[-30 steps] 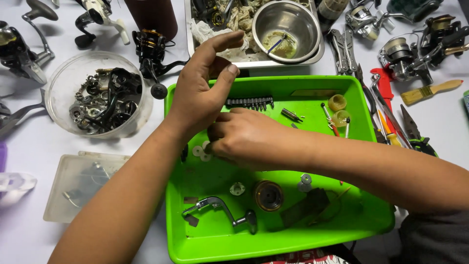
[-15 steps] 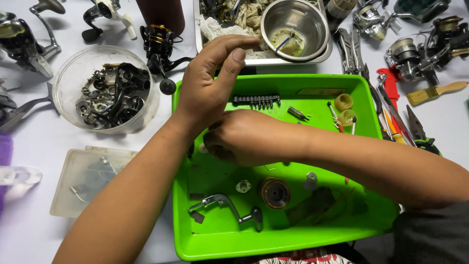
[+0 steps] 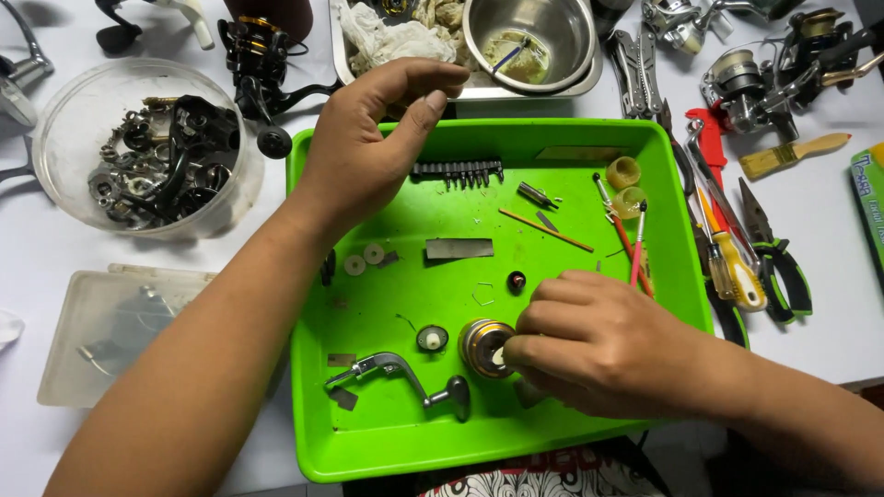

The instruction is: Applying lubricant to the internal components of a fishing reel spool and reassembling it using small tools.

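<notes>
The spool [image 3: 485,347] is being pinched by the right hand [image 3: 599,345] near the front of the green tray [image 3: 479,456]. The left hand [image 3: 368,152] is being held above the tray's back edge, thumb and fingers nearly together; whether anything is being gripped cannot be told. Small washers [image 3: 364,260] and a gear [image 3: 431,339] are lying loose nearby and could be knocked or scattered by a careless sweep. The handle [image 3: 405,377] is crowding the spool's left; open room is being left mid-tray.
</notes>
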